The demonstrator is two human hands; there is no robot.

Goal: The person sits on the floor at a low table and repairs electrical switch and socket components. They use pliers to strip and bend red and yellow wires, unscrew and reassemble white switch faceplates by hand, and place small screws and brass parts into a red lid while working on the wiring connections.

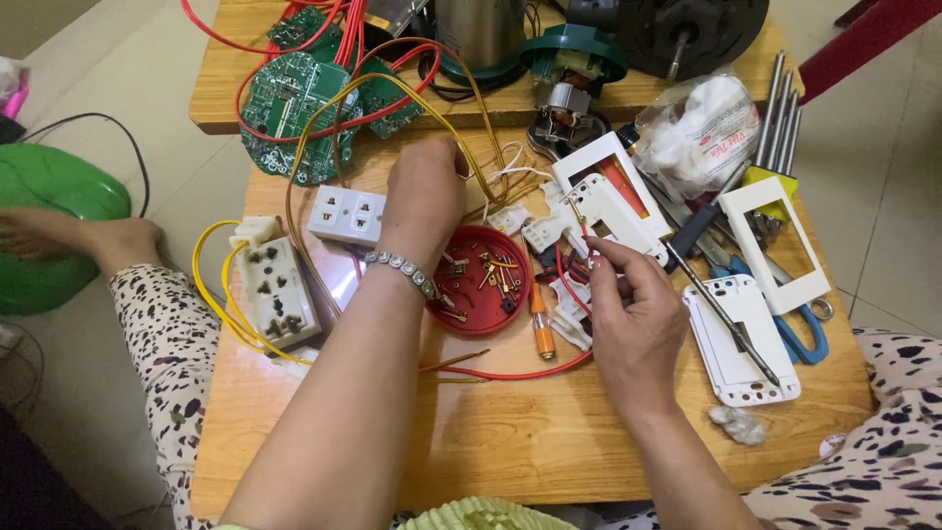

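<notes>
My left hand [424,191] reaches forward over the red lid [479,319] and is closed around yellow and white wires [496,162] near a small white part. A bracelet sits on that wrist. My right hand [628,294] pinches the end of a red wire [561,267] just below a white socket frame [613,201]. The red lid between my hands holds several small brass screws and contacts. An orange-handled tester screwdriver [540,329] lies beside the lid.
A white double socket [345,214] and a scorched socket block [280,292] lie at the left. White faceplates [775,236], a screwdriver [721,314], blue scissors [800,334], green circuit boards [294,98], a motor [567,103] and a bagged cotton wad [702,123] crowd the wooden table [510,442].
</notes>
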